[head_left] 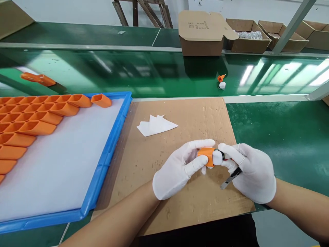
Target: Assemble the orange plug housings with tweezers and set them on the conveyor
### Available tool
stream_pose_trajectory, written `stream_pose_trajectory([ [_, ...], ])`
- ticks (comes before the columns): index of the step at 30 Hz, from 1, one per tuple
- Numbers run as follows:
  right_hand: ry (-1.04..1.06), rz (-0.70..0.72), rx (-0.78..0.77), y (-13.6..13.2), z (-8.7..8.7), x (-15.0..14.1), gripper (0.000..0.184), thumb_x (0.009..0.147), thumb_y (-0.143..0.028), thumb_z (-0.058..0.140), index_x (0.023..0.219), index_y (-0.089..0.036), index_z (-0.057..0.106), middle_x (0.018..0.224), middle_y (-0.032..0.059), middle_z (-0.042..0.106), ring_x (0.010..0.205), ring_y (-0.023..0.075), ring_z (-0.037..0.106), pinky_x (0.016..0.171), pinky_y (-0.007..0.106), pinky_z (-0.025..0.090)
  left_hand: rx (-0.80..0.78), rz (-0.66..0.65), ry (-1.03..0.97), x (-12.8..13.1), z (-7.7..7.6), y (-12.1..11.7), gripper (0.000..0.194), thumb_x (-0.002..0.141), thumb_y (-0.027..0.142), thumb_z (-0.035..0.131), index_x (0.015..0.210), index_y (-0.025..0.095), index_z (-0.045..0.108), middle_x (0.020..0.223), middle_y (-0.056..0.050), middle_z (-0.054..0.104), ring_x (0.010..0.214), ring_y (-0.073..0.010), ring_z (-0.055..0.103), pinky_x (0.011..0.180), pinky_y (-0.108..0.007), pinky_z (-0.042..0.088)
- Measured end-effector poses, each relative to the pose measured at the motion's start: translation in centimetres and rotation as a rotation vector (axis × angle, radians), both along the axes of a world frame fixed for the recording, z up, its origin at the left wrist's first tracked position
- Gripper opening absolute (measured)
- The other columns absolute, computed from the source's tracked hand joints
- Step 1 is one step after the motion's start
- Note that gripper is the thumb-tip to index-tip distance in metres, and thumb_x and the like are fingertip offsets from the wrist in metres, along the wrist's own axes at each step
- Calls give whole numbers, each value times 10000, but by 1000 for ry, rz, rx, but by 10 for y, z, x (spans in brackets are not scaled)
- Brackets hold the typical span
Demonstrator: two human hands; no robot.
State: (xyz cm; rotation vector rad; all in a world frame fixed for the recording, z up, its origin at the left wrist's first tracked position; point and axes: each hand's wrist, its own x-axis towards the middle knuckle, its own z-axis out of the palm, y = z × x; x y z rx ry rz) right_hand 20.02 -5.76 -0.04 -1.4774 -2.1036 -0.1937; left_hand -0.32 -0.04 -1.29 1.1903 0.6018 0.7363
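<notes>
Both my hands wear white gloves and meet over a brown cardboard sheet (180,137). My left hand (180,168) is closed on a small orange plastic shell (206,155), thumb and fingers pinching its sides. My right hand (250,171) is closed on a small metal tool (229,180) whose blade sticks out below the palm; its fingertips press a white part (217,157) against the end of the orange shell. What lies between the white part and the fingers shows only as a dark and red bit.
A blue tray (108,154) with a white liner holds rows of several orange shells (38,116) at the left. A folded white wipe (155,126) lies on the cardboard. On the green conveyor behind sit a small orange-and-white part (221,81) and another orange piece (38,79). Cardboard boxes (203,32) stand beyond.
</notes>
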Motion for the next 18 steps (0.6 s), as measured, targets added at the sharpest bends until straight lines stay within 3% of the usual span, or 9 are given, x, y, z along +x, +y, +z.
stream_pose_trajectory([
  [2, 27, 10, 32, 2, 2, 1, 252, 983, -196, 519, 1184, -259, 658, 726, -18, 677, 527, 115, 552, 450, 283, 350, 127, 41, 27, -2, -1, -1, 381, 970, 365, 615, 1333, 251, 613, 1032, -62, 670, 689, -104, 595, 709, -293, 557],
  [6, 61, -3, 86, 6, 4, 1, 202, 992, -188, 526, 1133, -232, 663, 739, -15, 704, 567, 107, 592, 479, 259, 384, 636, 172, 200, -7, -2, -2, 480, 991, 208, 552, 1442, 372, 531, 1078, -42, 601, 918, -153, 605, 875, -331, 536],
  [9, 37, -21, 62, 6, 5, -1, 198, 1013, -253, 517, 1076, -233, 703, 701, -15, 683, 536, 102, 570, 467, 260, 365, 899, 145, 320, -8, -2, -2, 550, 991, 149, 482, 1501, 356, 459, 1150, -74, 585, 1024, -196, 585, 899, -372, 535],
  [11, 12, -34, 41, 7, 5, -2, 228, 1028, -311, 508, 1036, -247, 727, 675, -18, 660, 519, 99, 548, 470, 260, 352, 972, 113, 365, -8, -3, -1, 501, 980, 163, 477, 1453, 320, 531, 1139, -88, 601, 1015, -219, 585, 867, -390, 540],
  [14, -8, -30, 27, 8, 4, -2, 282, 1040, -368, 487, 1000, -248, 739, 655, -21, 640, 501, 91, 518, 460, 254, 334, 881, 134, 360, -8, -3, -1, 387, 966, 225, 530, 1325, 302, 651, 1130, -90, 631, 1025, -241, 590, 884, -412, 527],
  [18, 64, -13, 23, 10, 0, 2, 224, 1028, -280, 512, 1118, -229, 710, 714, -7, 667, 585, 99, 573, 504, 234, 382, 324, 170, 126, -9, 4, -2, 469, 986, 357, 571, 1448, 313, 506, 1081, -64, 659, 844, -171, 625, 780, -344, 536],
])
